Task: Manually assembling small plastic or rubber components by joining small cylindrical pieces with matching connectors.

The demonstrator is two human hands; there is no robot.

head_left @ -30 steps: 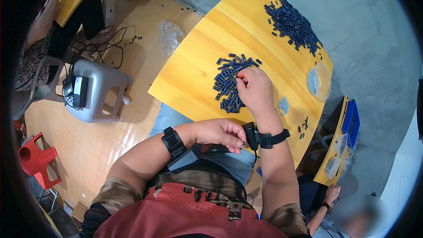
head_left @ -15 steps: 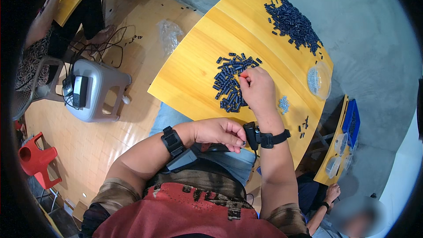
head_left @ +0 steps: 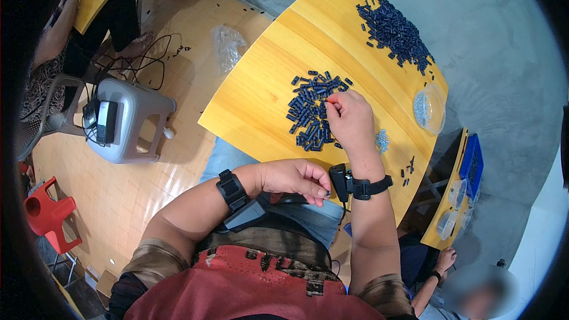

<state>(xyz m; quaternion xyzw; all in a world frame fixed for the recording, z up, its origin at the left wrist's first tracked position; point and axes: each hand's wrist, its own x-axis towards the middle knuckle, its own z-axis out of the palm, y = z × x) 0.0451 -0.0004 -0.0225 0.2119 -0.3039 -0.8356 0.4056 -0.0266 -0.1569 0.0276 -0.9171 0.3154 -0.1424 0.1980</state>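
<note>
My left hand (head_left: 295,179) is closed in front of my body, just off the table's near edge. A small black part (head_left: 328,194) shows at its thumb and fingertip. Over the right side of a pile of small black plastic parts (head_left: 307,120), my right hand (head_left: 351,120) has thumb and forefinger pressed together. Whatever lies in that pinch, if anything, is too small to make out. Beside the right wrist is a little heap of small silvery pieces (head_left: 382,141), probably metal. A few loose black parts (head_left: 405,173) lie farther right on the yellow table (head_left: 249,101).
A larger black pile (head_left: 394,29) covers the table's far right, near a clear round dish (head_left: 429,109) of silvery pieces. Left on the floor stand a grey stool (head_left: 127,118) with adapters and cables, and a red stool (head_left: 50,213). Other people sit at upper left and lower right.
My right hand has shifted slightly to the right, still pinched beside the near pile. The left hand stays where it was with the small black part.
</note>
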